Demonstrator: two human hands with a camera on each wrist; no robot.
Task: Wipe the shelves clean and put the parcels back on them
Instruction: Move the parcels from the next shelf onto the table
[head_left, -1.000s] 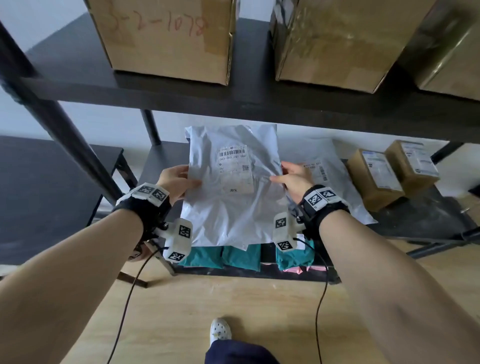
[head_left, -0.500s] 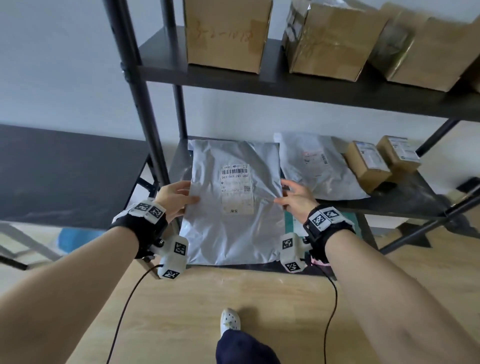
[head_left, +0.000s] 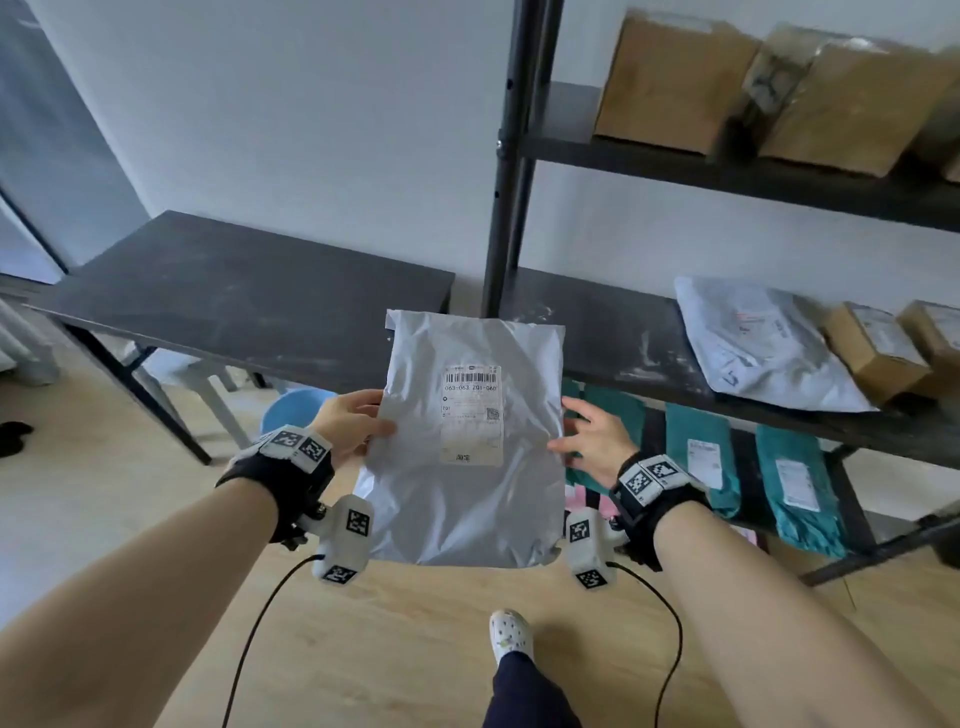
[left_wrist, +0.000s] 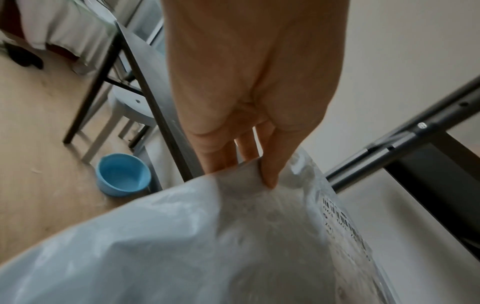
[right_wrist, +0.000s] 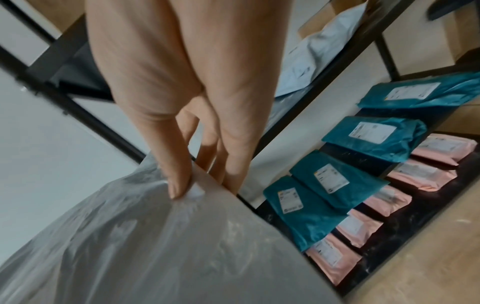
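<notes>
I hold a grey plastic mailer parcel (head_left: 467, 457) with a white barcode label in the air, off the shelf. My left hand (head_left: 353, 423) pinches its left edge, thumb on top and fingers underneath (left_wrist: 267, 170). My right hand (head_left: 582, 434) pinches the right edge the same way (right_wrist: 179, 183). The parcel (left_wrist: 207, 246) (right_wrist: 155, 246) hangs in front of the dusty middle shelf (head_left: 613, 338), whose left part is bare. A second grey mailer (head_left: 758, 348) lies further right on that shelf.
Two small cardboard boxes (head_left: 878, 348) sit at the shelf's right. Big cartons (head_left: 675, 83) fill the top shelf. Teal mailers (right_wrist: 324, 185) and pink mailers (right_wrist: 415, 174) lie on the bottom shelf. A dark table (head_left: 234, 296) stands left, with a blue basin (left_wrist: 122, 174) and a stool under it.
Both hands have lifted the grey parcel off the middle shelf and pulled it back and leftwards. The view has swung left, showing the table.
</notes>
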